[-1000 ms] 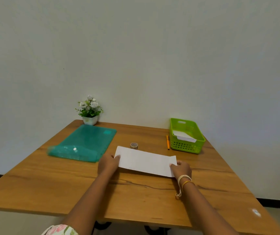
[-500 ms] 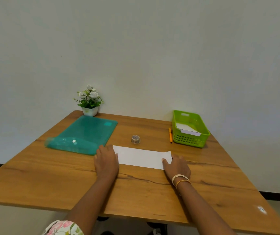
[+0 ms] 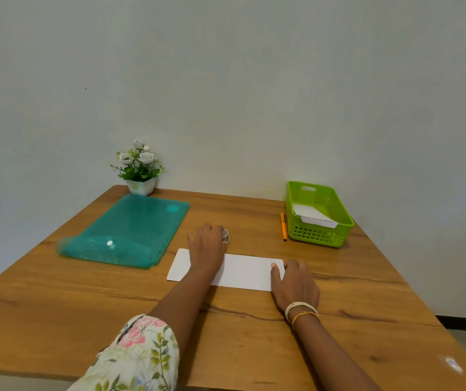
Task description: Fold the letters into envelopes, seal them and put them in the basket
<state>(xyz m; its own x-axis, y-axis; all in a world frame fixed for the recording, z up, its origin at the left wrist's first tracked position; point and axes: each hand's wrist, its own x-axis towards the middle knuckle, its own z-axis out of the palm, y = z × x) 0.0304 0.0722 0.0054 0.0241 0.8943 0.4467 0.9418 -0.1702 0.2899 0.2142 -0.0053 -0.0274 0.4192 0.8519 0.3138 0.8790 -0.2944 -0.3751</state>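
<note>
A white folded paper [image 3: 243, 270] lies flat on the wooden table [image 3: 57, 320] in front of me. My right hand [image 3: 295, 286] rests flat on its right end, fingers spread. My left hand [image 3: 206, 245] reaches across the paper's left part to a small tape roll [image 3: 226, 236] just behind it. The fingertips touch the roll, which partly hides behind them; a grip is not visible. A green basket [image 3: 336, 238] at the back right holds a white envelope [image 3: 312, 215].
An orange pen [image 3: 283, 225] lies just left of the basket. A teal plastic folder [image 3: 130, 230] covers the back left of the table, with a small potted flower plant [image 3: 140, 172] behind it against the wall.
My left hand left the paper's left end and moved forward and right to the tape roll. The right hand stayed on the paper's right end. The paper now lies flat.
</note>
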